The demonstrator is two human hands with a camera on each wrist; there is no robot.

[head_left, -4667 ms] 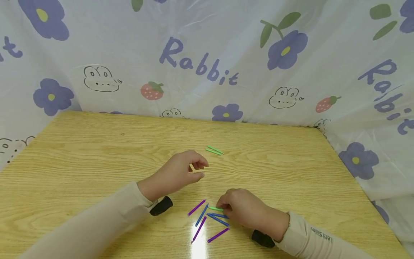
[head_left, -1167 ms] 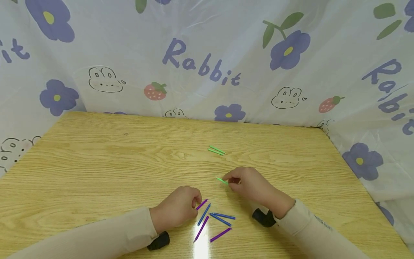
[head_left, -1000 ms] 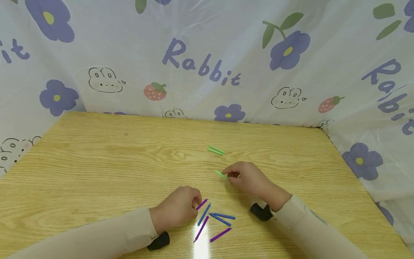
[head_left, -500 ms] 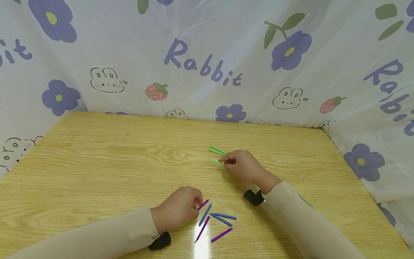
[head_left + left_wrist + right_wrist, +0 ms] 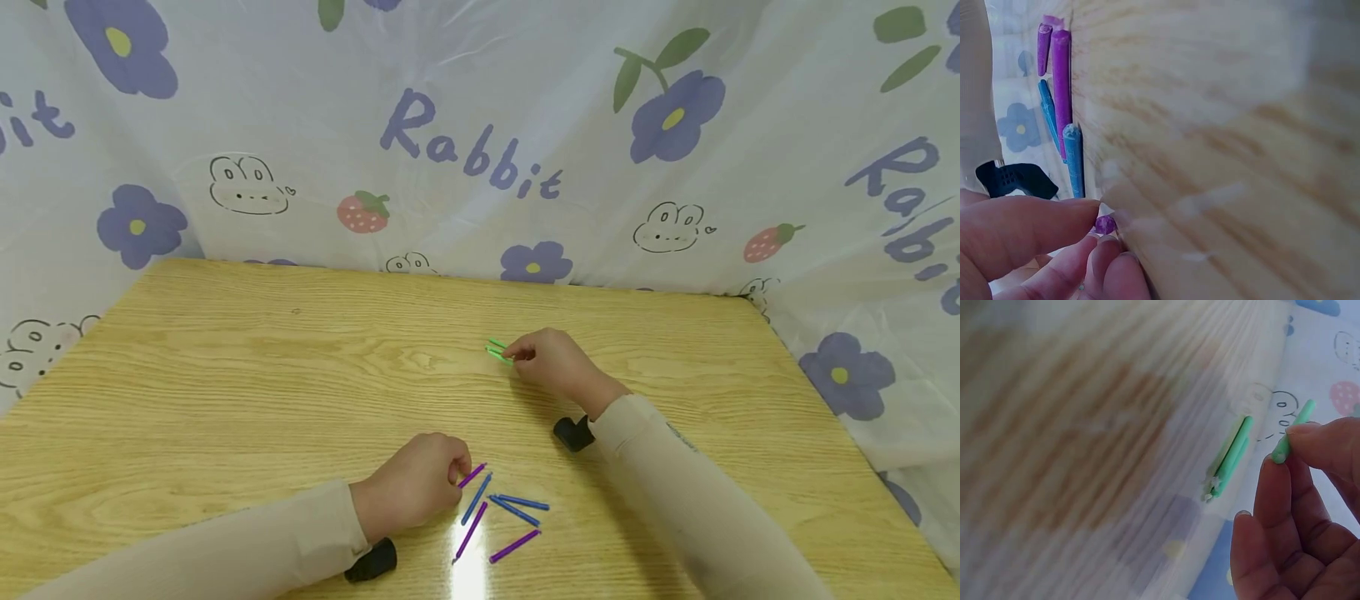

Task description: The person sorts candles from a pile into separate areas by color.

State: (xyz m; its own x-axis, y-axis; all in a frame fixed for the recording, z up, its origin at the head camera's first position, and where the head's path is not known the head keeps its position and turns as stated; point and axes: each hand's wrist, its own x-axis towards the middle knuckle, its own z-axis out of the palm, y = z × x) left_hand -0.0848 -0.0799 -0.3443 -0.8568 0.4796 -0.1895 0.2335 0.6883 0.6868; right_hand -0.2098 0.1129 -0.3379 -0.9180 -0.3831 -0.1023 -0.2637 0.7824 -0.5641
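Observation:
My right hand (image 5: 558, 367) pinches a thin green candle (image 5: 1300, 422) between thumb and index finger. In the right wrist view it hangs just above the table, beside two green candles (image 5: 1230, 456) lying close together. Nearer me, my left hand (image 5: 416, 483) pinches the lower end of a purple candle (image 5: 472, 475), which still lies low by the tabletop; its end (image 5: 1105, 224) shows at the fingertips in the left wrist view. Beside that hand lie three blue candles (image 5: 522, 502) and two more purple candles (image 5: 515, 546), loosely scattered.
The wooden table (image 5: 300, 375) carries all the candles. A white curtain (image 5: 450, 125) printed with rabbits and flowers stands along its back and sides. Light glares on the wood at the front (image 5: 469, 579). Each wrist wears a black camera mount (image 5: 573, 433).
My right hand has carried the green candle from the near pile forward to the other two green ones. Earlier, my left hand came back from mid-table to a purple candle and now stays there.

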